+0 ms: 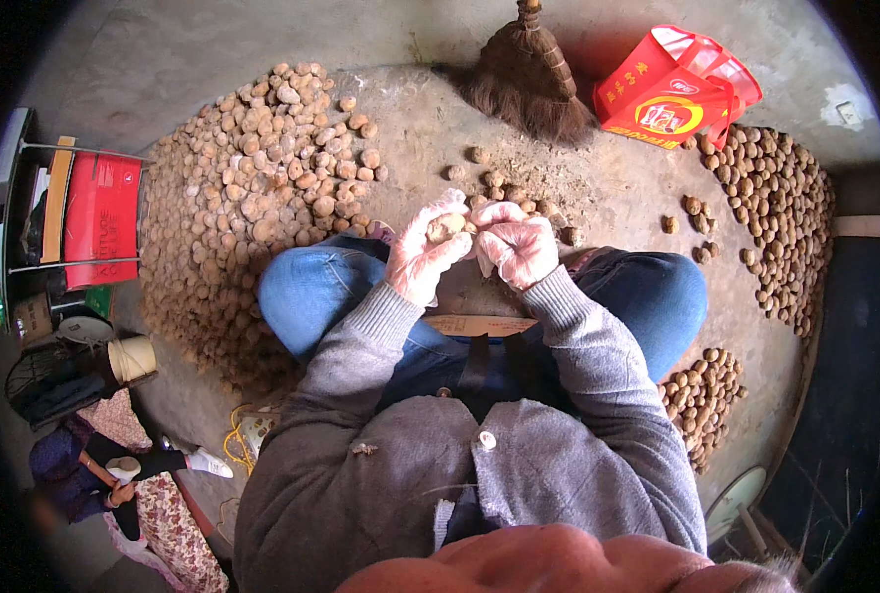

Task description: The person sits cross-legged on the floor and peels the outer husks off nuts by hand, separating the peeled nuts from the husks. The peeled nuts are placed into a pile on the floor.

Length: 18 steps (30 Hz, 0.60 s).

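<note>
My left hand (424,248), in a thin clear plastic glove, holds a pale brown round tuber (446,227) between thumb and fingers. My right hand (516,246), gloved the same way, meets it at the tuber's right edge. Its fingers are bunched closed and hide whatever may be between them. Both hands are above the gap between my knees. Just beyond them, several darker tubers (516,194) lie on the concrete floor (410,111) among pale scraps (559,174).
A large heap of pale tubers (262,178) spreads at left; darker heaps (774,215) (703,404) lie at right. A broom (533,81) and red bag (651,96) stand by the wall. At left are a shelf rack (77,263), a bucket (131,359) and another seated person (125,474).
</note>
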### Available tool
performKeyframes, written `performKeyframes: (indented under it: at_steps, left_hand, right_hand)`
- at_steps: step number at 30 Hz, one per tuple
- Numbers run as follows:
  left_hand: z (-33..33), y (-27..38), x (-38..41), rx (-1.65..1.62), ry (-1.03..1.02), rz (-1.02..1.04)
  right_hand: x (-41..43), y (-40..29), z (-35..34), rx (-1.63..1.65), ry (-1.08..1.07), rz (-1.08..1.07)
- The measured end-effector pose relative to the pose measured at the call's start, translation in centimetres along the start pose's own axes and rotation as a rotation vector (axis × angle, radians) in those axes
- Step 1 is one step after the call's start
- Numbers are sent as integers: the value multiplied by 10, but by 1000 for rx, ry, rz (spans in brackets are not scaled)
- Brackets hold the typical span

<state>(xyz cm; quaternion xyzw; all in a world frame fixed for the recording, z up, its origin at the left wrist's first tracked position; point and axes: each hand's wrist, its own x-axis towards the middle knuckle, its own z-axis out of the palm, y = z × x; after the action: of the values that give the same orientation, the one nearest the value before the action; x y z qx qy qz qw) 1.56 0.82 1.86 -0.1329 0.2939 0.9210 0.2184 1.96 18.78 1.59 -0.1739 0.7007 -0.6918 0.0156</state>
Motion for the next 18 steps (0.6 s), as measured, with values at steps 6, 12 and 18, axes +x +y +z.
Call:
performKeyframes:
  at_steps: [6, 12, 18]
  left_hand:
    - [-27, -16, 3, 720, -53, 277]
    - [-11, -4, -6, 842, -94, 262]
    - [-8, -4, -8, 1025, -121, 344]
  right_hand:
    - [1, 7, 3, -375, 24, -230]
    - [8, -3, -9, -90, 41, 2]
    - [5, 6, -5, -325, 53, -234]
